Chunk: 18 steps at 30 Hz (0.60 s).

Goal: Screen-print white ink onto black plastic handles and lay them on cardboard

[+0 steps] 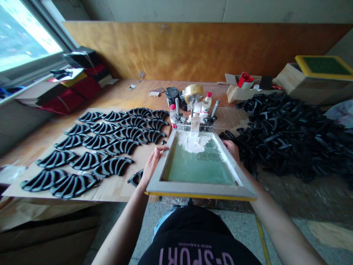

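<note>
A screen printing frame (pixel 204 187) with a green mesh tilts up toward me, hinged to a clamp (pixel 183 127) at its far end. White ink (pixel 202 142) is heaped on the far part of the mesh, and a scraper (pixel 195 126) stands in it. My left hand (pixel 151 163) grips the frame's left side, its fingertips by the far left corner. At the opposite side my right hand (pixel 232 149) holds the edge, partly hidden behind the frame. Close to my left hand, a black curved plastic part (pixel 135 178) lies half covered.
Rows of black curved parts (pixel 96 147) cover cardboard on the left. A big heap of black parts (pixel 292 136) spreads at right. Behind the clamp stand a tape roll (pixel 193 92), a black jar (pixel 172 95) and red-capped bottles (pixel 206 104). Boxes (pixel 311 82) stand at back right.
</note>
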{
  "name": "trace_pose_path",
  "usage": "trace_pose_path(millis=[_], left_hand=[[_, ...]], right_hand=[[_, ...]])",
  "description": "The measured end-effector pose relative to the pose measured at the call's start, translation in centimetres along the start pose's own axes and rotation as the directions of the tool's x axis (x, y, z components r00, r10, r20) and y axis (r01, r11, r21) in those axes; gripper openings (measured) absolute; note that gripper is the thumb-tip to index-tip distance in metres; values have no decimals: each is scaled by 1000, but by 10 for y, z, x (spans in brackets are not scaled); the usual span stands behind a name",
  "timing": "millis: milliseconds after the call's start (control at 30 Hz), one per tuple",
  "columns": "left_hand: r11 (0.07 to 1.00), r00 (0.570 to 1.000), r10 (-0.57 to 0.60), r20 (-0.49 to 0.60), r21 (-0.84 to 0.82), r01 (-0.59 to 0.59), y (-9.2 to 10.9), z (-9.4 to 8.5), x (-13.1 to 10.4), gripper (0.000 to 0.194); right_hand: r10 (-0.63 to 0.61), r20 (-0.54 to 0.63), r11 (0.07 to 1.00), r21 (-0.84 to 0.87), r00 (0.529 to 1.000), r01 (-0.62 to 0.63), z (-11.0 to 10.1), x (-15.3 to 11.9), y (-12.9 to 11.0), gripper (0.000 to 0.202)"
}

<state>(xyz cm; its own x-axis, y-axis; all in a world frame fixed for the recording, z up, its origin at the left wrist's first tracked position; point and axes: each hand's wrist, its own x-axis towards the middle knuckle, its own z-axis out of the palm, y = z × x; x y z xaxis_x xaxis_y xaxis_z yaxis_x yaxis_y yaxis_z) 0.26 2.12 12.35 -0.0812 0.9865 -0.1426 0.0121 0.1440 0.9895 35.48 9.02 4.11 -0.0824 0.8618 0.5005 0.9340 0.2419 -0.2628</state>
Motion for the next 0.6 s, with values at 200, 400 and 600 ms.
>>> trace_pose_path(millis=[200,400,600], left_hand=[[973,978,-210,7,99,208,-75,1,-16,69],[966,970,-244,-2,92,243,-102,3,-9,71],[964,964,-263,32,49,262,-106,1,-10,71]], right_hand=[[-72,32,969,238,997,63,0,68,-45,56],[-204,363,979,81,909,187,30,79,-98,13],[-549,432,835,246,716,492,-2,27,-92,18]])
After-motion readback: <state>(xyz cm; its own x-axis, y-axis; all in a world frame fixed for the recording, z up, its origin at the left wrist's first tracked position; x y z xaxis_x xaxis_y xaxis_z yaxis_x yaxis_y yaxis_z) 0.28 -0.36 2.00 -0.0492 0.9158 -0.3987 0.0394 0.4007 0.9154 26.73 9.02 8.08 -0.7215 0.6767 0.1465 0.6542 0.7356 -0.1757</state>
